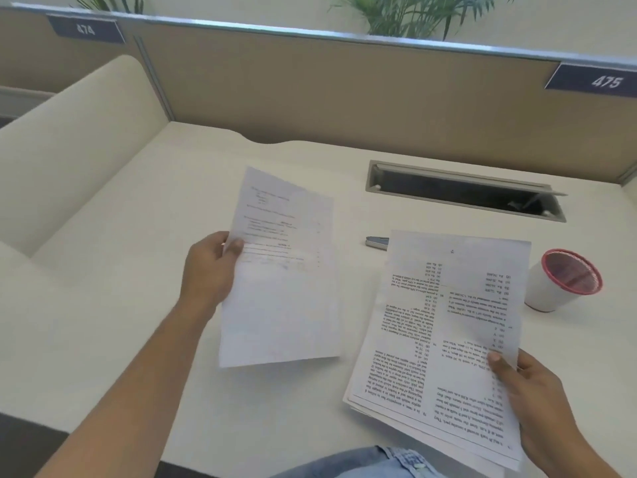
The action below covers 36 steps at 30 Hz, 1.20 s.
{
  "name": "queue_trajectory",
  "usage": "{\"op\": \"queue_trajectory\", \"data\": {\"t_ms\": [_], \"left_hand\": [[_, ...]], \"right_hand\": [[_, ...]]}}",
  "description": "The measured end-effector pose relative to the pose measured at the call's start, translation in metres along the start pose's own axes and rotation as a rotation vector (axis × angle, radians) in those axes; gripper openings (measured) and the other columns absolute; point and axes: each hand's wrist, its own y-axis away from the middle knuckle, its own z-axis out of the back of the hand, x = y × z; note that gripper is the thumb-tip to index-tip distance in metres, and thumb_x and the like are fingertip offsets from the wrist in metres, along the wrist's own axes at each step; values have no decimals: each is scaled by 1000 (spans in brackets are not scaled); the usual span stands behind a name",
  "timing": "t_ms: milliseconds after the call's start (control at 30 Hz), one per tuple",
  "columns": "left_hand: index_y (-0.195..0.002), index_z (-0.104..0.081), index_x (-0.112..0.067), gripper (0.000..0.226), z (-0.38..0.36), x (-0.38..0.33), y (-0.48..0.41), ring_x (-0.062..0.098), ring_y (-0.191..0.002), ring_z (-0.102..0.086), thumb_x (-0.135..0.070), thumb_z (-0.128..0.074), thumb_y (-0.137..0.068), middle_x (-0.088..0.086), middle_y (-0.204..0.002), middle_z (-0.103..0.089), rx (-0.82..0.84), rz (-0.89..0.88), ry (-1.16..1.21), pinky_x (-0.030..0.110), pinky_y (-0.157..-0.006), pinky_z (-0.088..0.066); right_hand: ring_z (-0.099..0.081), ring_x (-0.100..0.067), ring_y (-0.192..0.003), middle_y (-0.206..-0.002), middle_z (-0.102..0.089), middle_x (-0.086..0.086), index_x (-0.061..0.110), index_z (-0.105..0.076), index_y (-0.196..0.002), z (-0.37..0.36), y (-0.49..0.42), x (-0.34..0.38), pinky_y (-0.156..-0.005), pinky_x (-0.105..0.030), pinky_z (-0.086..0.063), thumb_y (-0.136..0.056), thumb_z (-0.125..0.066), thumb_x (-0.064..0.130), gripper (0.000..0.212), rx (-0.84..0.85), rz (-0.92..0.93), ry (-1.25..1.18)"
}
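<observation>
The left hand [206, 270] held one sheet of paper [282, 288] by its side edge. Its thumb lay on top of the page and the other fingers were curled under it. The sheet spread out to the right of those fingers, above the desk [120, 305]. The right hand [537, 401] held a stack of papers [448, 339] near one corner, with the thumb pressed on the top page and the fingers tucked below. A white cup [558, 288] with a red rim stood beyond the right fingers, close to the stack. A small grey thing [377, 242], too blurry to name, lay past both thumbs.
</observation>
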Motion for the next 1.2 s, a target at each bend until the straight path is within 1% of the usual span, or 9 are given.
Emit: {"op": "queue_trajectory", "data": {"t_ms": [200,400,567,700,800,933,1033,1100,1200], "left_hand": [[-92,-75,-23,12,20,-56,10,21,-78,-74,-19,-65,-96,1,-92,-80,59,-6,329,38,-79,-59],[-97,-71,-10,8,-26,-72,34,23,-69,-73,-12,-64,-95,10,-88,-79,253,88,455,35,-65,-62],[-95,-73,-10,9,-67,-63,52,23,-73,-73,-16,-69,-91,11,-90,-79,369,162,426,38,-70,-61],[-102,-70,-25,14,-83,-52,57,9,-70,-64,-30,-73,-90,0,-101,-69,223,90,195,30,-69,-56],[-130,-53,-31,49,-88,-47,61,10,-97,-63,-38,-75,-87,-10,-120,-56,259,129,112,32,-84,-56],[-118,-68,-14,23,-90,-44,67,27,-102,-74,-22,-63,-97,6,-113,-76,518,312,408,48,-92,-58],[-111,-71,-12,18,-92,-45,69,30,-102,-74,-16,-57,-100,5,-108,-78,468,281,458,43,-87,-59],[-110,-71,-14,18,-94,-50,71,29,-101,-74,-15,-56,-101,5,-107,-78,458,243,482,41,-85,-60],[-113,-70,-13,18,-95,-64,72,27,-99,-75,-11,-57,-100,4,-109,-78,473,151,520,42,-83,-61]], "right_hand": [[-74,-33,-79,-96,-76,-14,14,-69,-103,-8,-7,5,-74,-46,-59,-93,-58,11,15,29,37,-2],[-74,-36,-82,-95,-77,-15,12,-68,-107,-36,-5,23,-71,-44,-58,-96,-55,14,18,157,70,-13],[-73,-34,-76,-93,-77,-14,18,-75,-96,-52,6,41,-65,-41,-58,-92,-62,13,15,280,99,-21],[-72,-28,-65,-90,-77,-13,17,-75,-100,-54,11,49,-51,-31,-56,-88,-62,-1,25,362,85,-35],[-73,-29,-69,-94,-77,-13,18,-75,-101,-56,11,48,-53,-32,-56,-87,-63,0,25,377,79,-42],[-72,-14,-62,-82,-78,-2,28,-78,-79,-53,7,43,-53,-28,-53,-95,-58,24,26,337,85,3],[-75,-22,-85,-95,-78,-3,26,-79,-88,-52,5,42,-78,-40,-55,-84,-50,61,46,380,45,-132],[-70,-29,-102,-111,-74,-8,19,-75,-105,-53,2,44,-88,-47,-56,-76,-62,56,50,408,108,-158],[-71,-32,-98,-106,-75,-11,9,-73,-105,-55,-4,55,-80,-37,-60,-87,-62,27,28,337,266,-74]]}}
